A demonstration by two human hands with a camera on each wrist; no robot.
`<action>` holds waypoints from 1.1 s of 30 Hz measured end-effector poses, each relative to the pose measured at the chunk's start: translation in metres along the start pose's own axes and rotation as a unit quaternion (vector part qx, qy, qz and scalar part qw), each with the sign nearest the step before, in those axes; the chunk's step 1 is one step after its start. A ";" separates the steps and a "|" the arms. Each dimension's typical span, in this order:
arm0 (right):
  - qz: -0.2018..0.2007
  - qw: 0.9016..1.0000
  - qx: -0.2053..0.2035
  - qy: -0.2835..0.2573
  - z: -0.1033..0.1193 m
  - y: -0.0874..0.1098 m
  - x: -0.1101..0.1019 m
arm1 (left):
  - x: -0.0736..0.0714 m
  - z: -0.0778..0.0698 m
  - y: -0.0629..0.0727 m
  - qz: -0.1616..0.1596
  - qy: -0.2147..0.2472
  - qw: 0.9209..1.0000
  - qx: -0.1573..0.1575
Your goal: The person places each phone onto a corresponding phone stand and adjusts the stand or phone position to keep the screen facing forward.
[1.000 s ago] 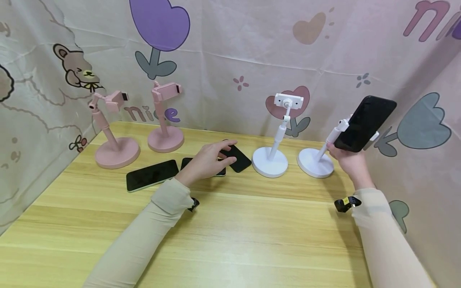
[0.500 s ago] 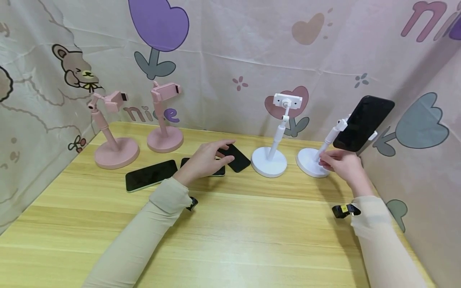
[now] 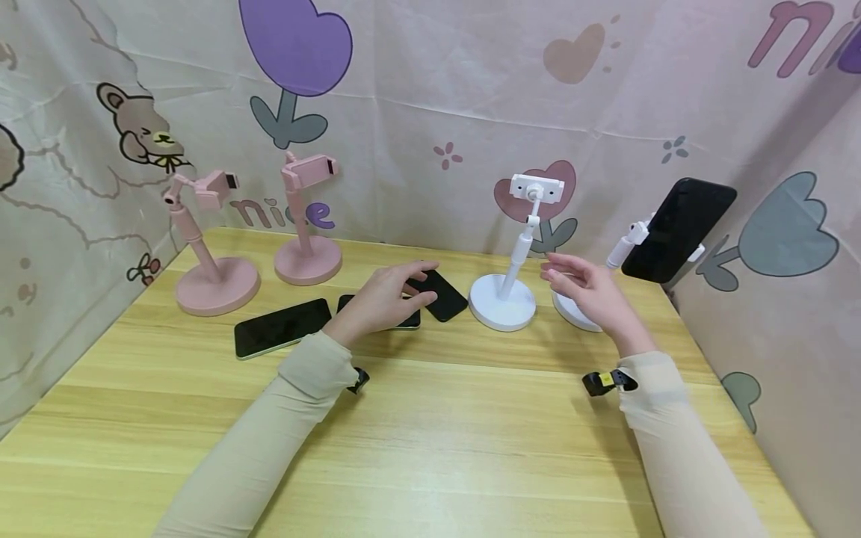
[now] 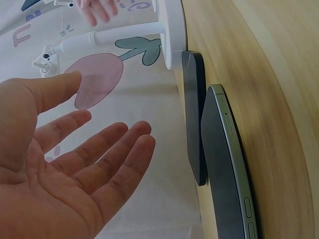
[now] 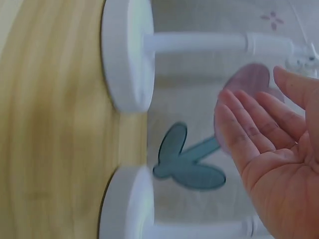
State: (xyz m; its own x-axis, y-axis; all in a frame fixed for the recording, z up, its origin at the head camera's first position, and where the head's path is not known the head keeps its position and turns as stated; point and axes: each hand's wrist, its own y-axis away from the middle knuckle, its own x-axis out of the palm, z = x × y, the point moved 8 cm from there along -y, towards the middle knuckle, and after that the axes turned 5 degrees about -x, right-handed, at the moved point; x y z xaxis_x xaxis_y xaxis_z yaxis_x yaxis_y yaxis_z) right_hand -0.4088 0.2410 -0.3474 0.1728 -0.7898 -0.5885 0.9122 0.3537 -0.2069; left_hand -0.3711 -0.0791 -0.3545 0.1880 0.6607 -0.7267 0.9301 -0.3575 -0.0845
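My left hand [image 3: 385,300] hovers with loosely spread fingers over two dark phones; the left wrist view shows nothing in its grasp. One black phone [image 3: 442,296] lies beyond its fingertips, and another phone [image 3: 409,323] is partly hidden beneath the hand. My right hand [image 3: 592,293], fingers apart and holding nothing, is in the air between two white phone stands. The left white stand [image 3: 503,302] has a bare clamp [image 3: 538,188]. The right white stand [image 3: 625,245] carries a black phone [image 3: 679,230] tilted in its clamp; my right hand hides part of its pole and base.
Two pink phone stands, one at far left [image 3: 217,286] and one beside it [image 3: 309,261], have no phone in them. A third loose phone [image 3: 282,329] lies in front of them. A printed cloth [image 3: 417,97] hangs behind the wooden table [image 3: 430,448].
My right hand has let go of the right white stand, first leaving the phone's lower edge, then the pole, and moved left toward the other white stand. The left hand stays put.
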 end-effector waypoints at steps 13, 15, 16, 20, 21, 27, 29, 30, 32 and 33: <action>-0.005 0.999 -0.016 -0.040 0.030 -0.035 0.028 | 0.001 0.001 0.000 0.002 0.001 1.000 -0.001; 0.000 0.998 -0.022 -0.054 0.032 -0.037 0.030 | 0.001 0.001 0.000 0.002 0.000 1.000 -0.003; 0.002 0.998 -0.025 -0.063 0.032 -0.038 0.031 | 0.001 0.001 0.000 0.003 0.000 1.000 -0.004; 0.005 0.995 -0.038 -0.089 0.032 -0.039 0.032 | 0.002 0.001 -0.001 0.003 -0.001 1.000 -0.005; 0.004 0.995 -0.041 -0.093 0.032 -0.039 0.032 | 0.002 0.001 -0.001 0.004 -0.001 1.000 -0.005; -0.001 0.993 -0.053 -0.106 0.029 -0.041 0.032 | 0.002 0.000 -0.001 0.005 -0.003 1.000 -0.001; -0.002 0.993 -0.053 -0.108 0.029 -0.041 0.032 | 0.002 0.001 -0.001 0.006 -0.005 1.000 0.001; -0.003 0.993 -0.052 -0.108 0.029 -0.040 0.032 | 0.002 0.001 -0.001 0.006 -0.005 1.000 0.001; -0.004 0.993 -0.051 -0.104 0.030 -0.039 0.032 | 0.002 0.001 -0.001 0.007 -0.006 1.000 0.001; -0.005 0.994 -0.050 -0.102 0.030 -0.038 0.032 | 0.002 0.001 -0.001 0.007 -0.005 1.000 0.000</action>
State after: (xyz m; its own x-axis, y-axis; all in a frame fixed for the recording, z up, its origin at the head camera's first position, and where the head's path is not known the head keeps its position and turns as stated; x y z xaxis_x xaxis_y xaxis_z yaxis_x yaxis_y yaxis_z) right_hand -0.4264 0.1871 -0.3348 0.2450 -0.8747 -0.4183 0.8743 0.3858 -0.2946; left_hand -0.3718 -0.0779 -0.3567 0.1982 0.6486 -0.7348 0.9275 -0.3666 -0.0735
